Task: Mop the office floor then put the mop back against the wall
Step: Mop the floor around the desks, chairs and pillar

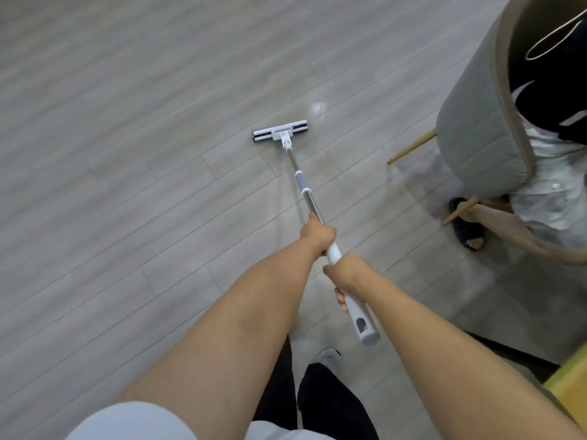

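Note:
A mop with a white and black flat head (280, 130) lies on the grey wood-plank floor (127, 154), ahead of me. Its metal pole (305, 188) slants back toward me and ends in a white handle (362, 319). My left hand (317, 235) grips the pole lower down, where the metal meets the white grip. My right hand (344, 274) grips the white handle just behind it. Both arms reach forward.
At the right, a person sits in a grey padded chair (476, 122) with wooden legs, one foot in a dark sandal (468, 228) on the floor. A yellow object (568, 385) shows at the lower right edge. My own legs and shoe (328, 358) are below.

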Available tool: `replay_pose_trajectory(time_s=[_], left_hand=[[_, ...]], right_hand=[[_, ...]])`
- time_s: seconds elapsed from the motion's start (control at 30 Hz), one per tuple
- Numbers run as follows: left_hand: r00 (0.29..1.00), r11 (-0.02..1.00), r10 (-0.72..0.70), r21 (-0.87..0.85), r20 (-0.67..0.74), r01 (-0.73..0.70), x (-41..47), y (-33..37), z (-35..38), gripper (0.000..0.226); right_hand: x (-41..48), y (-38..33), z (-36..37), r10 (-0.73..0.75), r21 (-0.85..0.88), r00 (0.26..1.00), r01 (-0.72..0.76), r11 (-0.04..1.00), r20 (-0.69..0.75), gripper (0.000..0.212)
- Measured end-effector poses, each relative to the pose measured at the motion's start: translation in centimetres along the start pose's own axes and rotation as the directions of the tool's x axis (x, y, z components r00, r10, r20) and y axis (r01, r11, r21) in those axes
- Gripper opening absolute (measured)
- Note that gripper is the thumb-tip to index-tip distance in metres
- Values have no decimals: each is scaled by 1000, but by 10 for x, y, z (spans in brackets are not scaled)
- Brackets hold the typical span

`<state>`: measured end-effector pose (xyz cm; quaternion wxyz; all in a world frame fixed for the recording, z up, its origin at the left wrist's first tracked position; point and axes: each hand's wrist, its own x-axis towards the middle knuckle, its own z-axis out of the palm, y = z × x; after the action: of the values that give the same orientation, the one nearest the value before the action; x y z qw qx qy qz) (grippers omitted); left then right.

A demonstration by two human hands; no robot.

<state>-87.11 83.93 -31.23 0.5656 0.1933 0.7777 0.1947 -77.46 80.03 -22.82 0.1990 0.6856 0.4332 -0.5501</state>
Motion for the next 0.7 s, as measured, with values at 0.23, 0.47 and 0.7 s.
replay_pose_trajectory(time_s=[0.23, 0.47, 0.7], left_hand=[[1000, 999, 17, 52, -4, -17, 89, 43, -66, 69], [1000, 999, 19, 25, 23, -20, 166, 98, -118, 74], [1000, 998, -14, 60, 28, 12, 173, 86, -146, 76]], right_hand=[[54, -102, 2, 27, 61, 999, -28, 998, 24, 27], [104, -194, -10, 46, 59, 999, -46, 997, 9, 23], [108, -210, 17, 2, 25, 998, -3, 1000, 63, 9]])
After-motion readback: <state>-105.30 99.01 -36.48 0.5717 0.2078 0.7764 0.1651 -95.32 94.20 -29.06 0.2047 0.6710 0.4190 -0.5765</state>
